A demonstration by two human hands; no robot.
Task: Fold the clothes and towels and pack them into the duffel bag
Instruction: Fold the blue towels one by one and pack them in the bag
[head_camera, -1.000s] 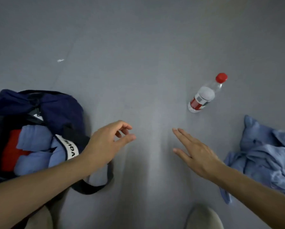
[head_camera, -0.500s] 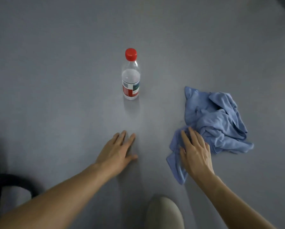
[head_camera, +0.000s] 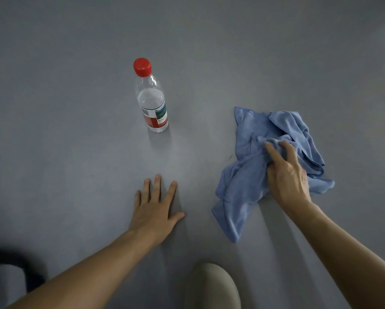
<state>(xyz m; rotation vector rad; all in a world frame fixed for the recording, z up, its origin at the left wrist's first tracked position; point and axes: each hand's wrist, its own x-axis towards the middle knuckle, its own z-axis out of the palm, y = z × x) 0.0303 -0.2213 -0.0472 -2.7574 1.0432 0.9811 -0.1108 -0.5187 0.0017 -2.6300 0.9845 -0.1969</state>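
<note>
A crumpled light blue towel (head_camera: pixel 249 172) lies on the grey floor at the right. My right hand (head_camera: pixel 286 175) lies on top of it, its fingers curling into the bunched cloth and gripping a fold. My left hand (head_camera: pixel 155 210) rests flat on the bare floor at centre, fingers spread and straight, holding nothing. Only a dark strap of the duffel bag (head_camera: pixel 20 266) shows at the bottom left corner; the bag's body is out of view.
A clear plastic water bottle (head_camera: pixel 152 101) with a red cap and red label stands upright on the floor beyond my left hand. A beige knee (head_camera: pixel 213 286) shows at the bottom centre. Grey floor stretches all around.
The view swung right, away from the duffel bag, to the towel. My right hand moved further onto the towel and its fingers closed on a fold. My left hand settled flat on the floor.
</note>
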